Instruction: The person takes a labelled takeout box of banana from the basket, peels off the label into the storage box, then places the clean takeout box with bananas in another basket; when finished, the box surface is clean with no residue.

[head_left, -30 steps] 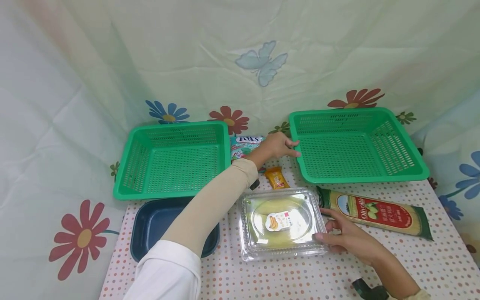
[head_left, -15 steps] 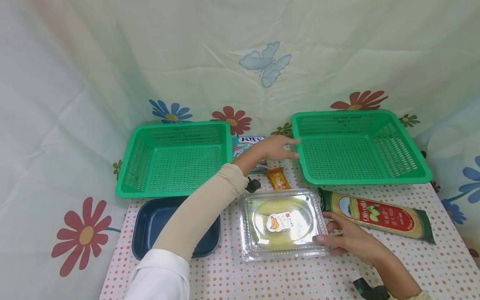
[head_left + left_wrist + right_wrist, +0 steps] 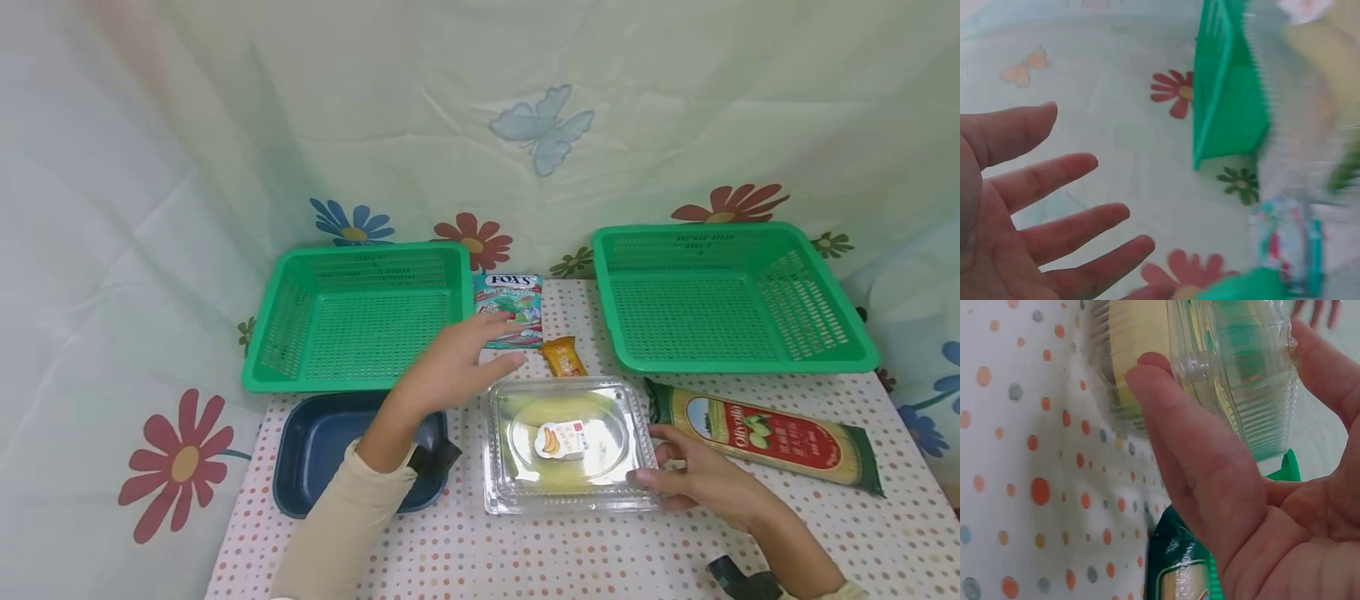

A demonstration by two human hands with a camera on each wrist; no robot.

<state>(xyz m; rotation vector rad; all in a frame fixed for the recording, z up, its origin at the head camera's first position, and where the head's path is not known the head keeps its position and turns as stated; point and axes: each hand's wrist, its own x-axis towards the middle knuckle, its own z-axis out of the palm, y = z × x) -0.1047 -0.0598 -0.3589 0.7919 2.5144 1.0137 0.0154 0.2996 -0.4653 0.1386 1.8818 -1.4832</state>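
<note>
A clear plastic box (image 3: 562,442) with a banana sticker on its lid lies on the dotted table (image 3: 525,550). My right hand (image 3: 678,479) holds its near right corner, thumb on the right edge and fingers at the front. In the right wrist view the box (image 3: 1235,375) sits between the fingers and thumb of that hand (image 3: 1222,487). My left hand (image 3: 457,367) hovers with straight fingers, holding nothing, just left of the box's far corner. The left wrist view shows its palm (image 3: 1035,206) spread and bare.
Two green baskets stand at the back, one left (image 3: 337,383) and one right (image 3: 742,365). Between them lie a Fox's candy bag (image 3: 512,308) and a small orange packet (image 3: 564,357). A pasta packet (image 3: 765,433) lies right of the box, a dark blue tray (image 3: 315,450) left.
My left hand has drawn back from the right basket's left rim toward me and to the left, and now hovers near the clear box. The right hand has stayed on the box.
</note>
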